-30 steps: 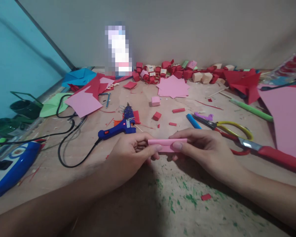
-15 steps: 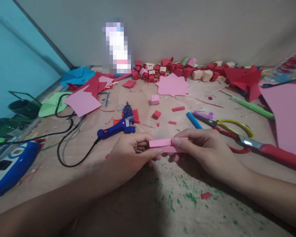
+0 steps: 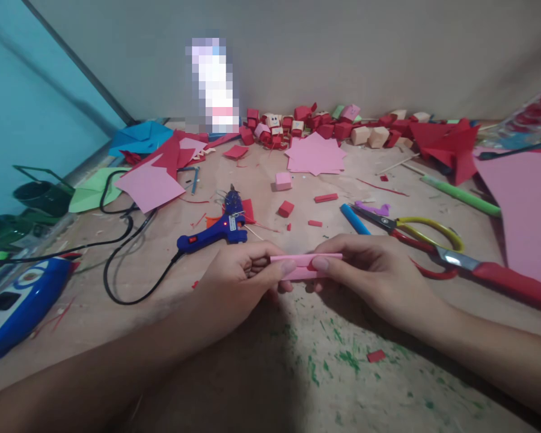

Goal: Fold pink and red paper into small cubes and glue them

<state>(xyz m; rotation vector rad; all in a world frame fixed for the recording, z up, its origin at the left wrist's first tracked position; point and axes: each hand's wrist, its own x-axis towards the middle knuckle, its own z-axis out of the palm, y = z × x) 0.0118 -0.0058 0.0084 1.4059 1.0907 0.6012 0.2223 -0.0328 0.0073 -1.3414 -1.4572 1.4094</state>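
A small folded strip of pink paper (image 3: 304,261) is held level between both hands, just above the table. My left hand (image 3: 252,273) pinches its left end, thumb on the near face and fingers behind. At the right end, my right hand (image 3: 365,267) grips it the same way, the thumb pressing near the middle. Beyond the hands lie a pink paper cube (image 3: 284,181), a red paper cube (image 3: 286,208) and small red paper strips (image 3: 326,198). A blue glue gun (image 3: 211,231) with a lit red light rests left of them.
Scissors (image 3: 415,234) and a red-handled tool (image 3: 491,273) lie to the right, near a blue stick (image 3: 355,219). Pink paper squares (image 3: 316,155) and several paper cubes (image 3: 342,130) line the back. The glue gun's black cord (image 3: 108,282) loops at left, beside a blue-and-white device (image 3: 27,300).
My left thumb has slid up onto the strip's upper fold, and that fold now looks narrower, tilted over. Both hands stay in nearly the same place.
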